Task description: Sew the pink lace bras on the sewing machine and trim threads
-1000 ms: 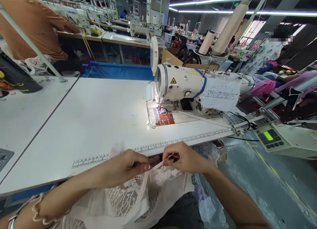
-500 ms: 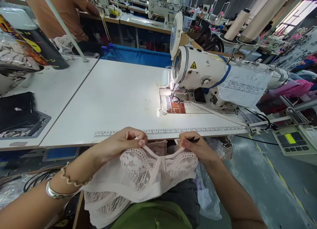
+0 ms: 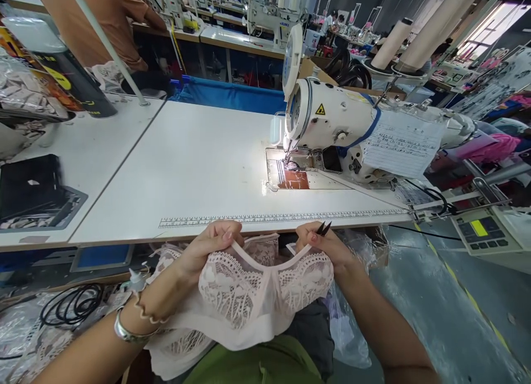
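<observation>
A pale pink lace garment [image 3: 257, 290] is stretched between my two hands over my lap, just below the front edge of the white sewing table [image 3: 199, 168]. My left hand [image 3: 209, 248] pinches its upper left edge. My right hand [image 3: 321, 248] pinches the upper right edge and also holds small black thread snips [image 3: 322, 228], tips pointing up. The white sewing machine [image 3: 344, 129] stands on the table beyond my right hand, its lamp lighting the needle plate [image 3: 290, 176].
A printed ruler [image 3: 282, 218] runs along the table's front edge. A control panel [image 3: 481, 232] sits at right. A black tray [image 3: 37, 198] lies on the left table. A person in an orange shirt [image 3: 103, 19] stands far left. Cables [image 3: 70, 306] lie below left.
The view has tilted down. My hands moved apart and spread the lace garment out flat; the snips in my right hand now point upward.
</observation>
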### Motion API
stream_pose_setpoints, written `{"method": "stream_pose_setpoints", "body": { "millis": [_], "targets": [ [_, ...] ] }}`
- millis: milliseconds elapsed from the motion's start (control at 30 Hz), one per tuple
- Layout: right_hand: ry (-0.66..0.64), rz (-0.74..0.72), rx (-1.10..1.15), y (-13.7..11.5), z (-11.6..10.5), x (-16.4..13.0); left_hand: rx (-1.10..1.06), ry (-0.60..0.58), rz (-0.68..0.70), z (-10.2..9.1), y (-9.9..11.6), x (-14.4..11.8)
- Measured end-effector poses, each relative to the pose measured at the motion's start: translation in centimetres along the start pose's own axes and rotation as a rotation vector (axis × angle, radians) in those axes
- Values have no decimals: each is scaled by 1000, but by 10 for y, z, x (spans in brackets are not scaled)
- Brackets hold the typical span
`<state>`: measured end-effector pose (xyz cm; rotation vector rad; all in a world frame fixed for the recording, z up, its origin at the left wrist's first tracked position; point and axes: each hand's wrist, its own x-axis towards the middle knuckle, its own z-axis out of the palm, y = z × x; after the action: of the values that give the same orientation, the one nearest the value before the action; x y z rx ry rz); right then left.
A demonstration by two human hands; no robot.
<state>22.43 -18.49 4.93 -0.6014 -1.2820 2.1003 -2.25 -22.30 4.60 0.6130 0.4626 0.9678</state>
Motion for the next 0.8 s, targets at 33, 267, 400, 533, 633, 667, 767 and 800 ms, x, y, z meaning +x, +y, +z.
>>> {"method": "stream_pose_setpoints", "body": {
  "millis": [33,267,400,533,633,667,767,800],
  "targets": [
    [-6,-10,-22,-1,-1,-1,0,-5,8,-1,0,0],
    [-232,-163,-767,-22,5,1,62,-5,-14,12,-4,7],
    [-413,-304,-1020,-38,19,-5,103,-87,-19,25,2,25],
    [-307,-407,-846,-67,16,-47,552,-20,359,32,22,34],
    [-26,-473,-694,-89,12,-88,919,131,671,42,31,25],
    [89,-458,-698,-93,12,-98,989,138,705,46,30,19],
    [271,-307,-832,-88,16,-105,1138,40,684,57,10,2],
    [259,-248,-893,-80,18,-101,1195,7,676,59,0,-1]
  ]
}}
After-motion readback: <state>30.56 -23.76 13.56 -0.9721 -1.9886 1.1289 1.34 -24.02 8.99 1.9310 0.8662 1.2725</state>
